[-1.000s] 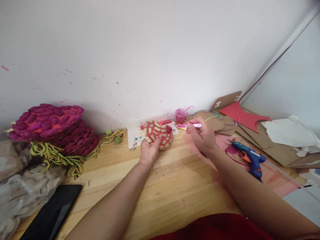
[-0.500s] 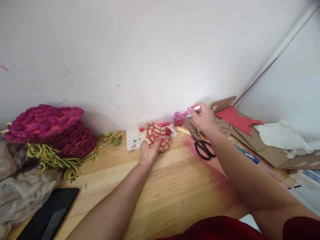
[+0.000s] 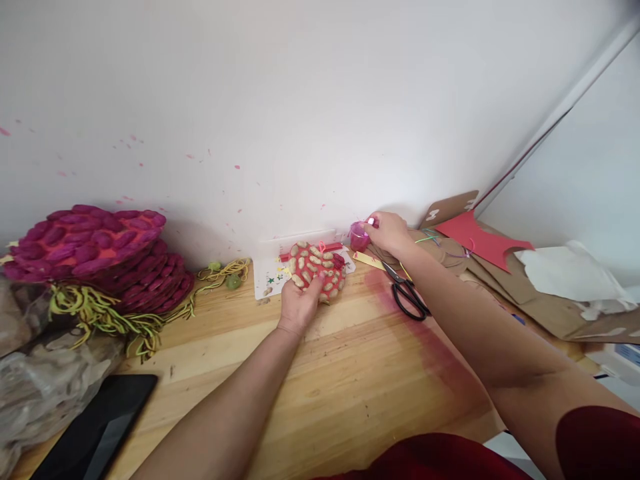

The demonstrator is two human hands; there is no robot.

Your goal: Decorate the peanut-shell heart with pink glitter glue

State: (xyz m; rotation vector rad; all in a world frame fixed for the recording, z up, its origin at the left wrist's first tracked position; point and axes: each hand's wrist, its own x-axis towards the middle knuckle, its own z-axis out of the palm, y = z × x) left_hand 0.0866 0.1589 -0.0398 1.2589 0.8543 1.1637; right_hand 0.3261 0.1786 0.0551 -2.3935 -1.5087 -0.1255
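White card (image 3: pixel 261 273) behind the disc has dk. green + yellow stars and a few tiny marks, too small to read. Yellow strip (image 3: pixel 369 260) nr the cup also has small marks, illegible at this size. White-blue box (image 3: pixel 627 352) at far R edge: any print is too blurred to make out.

L hand (image 3: pixel 299 305): forearm runs up from btm edge, angled slightly R, wrist fairly straight, palm side up-ish. Grip is clamped on the peanut-covered red disc (image 3: pixel 324 257), thumb on top face, other fingers hidden underneath. Disc sits approx. mid-desk (image 3: pixel 320 400), toward the wall, partly over the card, tilted; can't tell if its edge touches the wood. One peanut nr its R side is painted dk. pink, most others are bare tan.

R hand (image 3: pixel 393 232): arm comes in from lower R, elbow slightly bent, knuckles up, hand at the pink cup (image 3: pixel 358 240). Grip is pinched together on a pink/white tool (image 3: pixel 371 221), only its end visible; tip is hidden, so can't tell if it's in the paint.

Scissors (image 3: pixel 410 303) lie under/beside R forearm, handles toward the person.
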